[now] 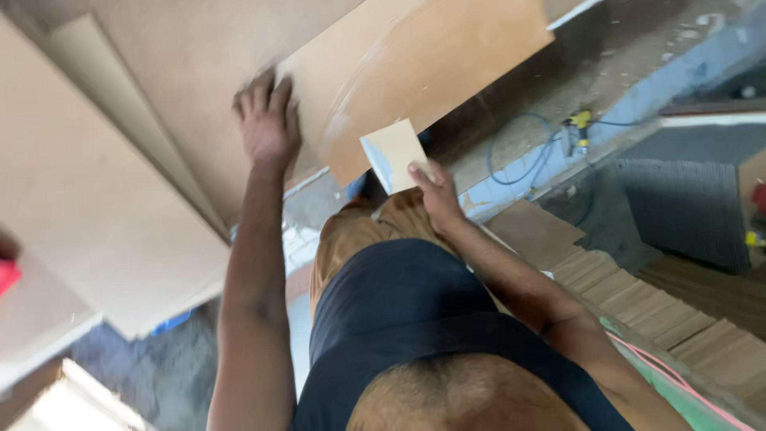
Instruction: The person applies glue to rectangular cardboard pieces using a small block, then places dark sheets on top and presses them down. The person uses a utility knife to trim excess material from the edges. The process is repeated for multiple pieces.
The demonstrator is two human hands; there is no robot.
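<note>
Left hand point(267, 120) fingers flat on one board point(415, 72), right hand point(437, 194) fingers grasping one card point(392, 152)

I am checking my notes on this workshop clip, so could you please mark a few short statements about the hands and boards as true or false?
1. The left hand lies flat on a large brown board. True.
2. The right hand is empty. False: it holds a small pale rectangular piece.
3. A yellow tool with a blue cable lies on the floor beyond the board. True.
4. The small pale piece is pressed under the left hand. False: it is in the right hand, apart from the left.
5. Strips of wood lie stacked to the person's right. True.
</note>
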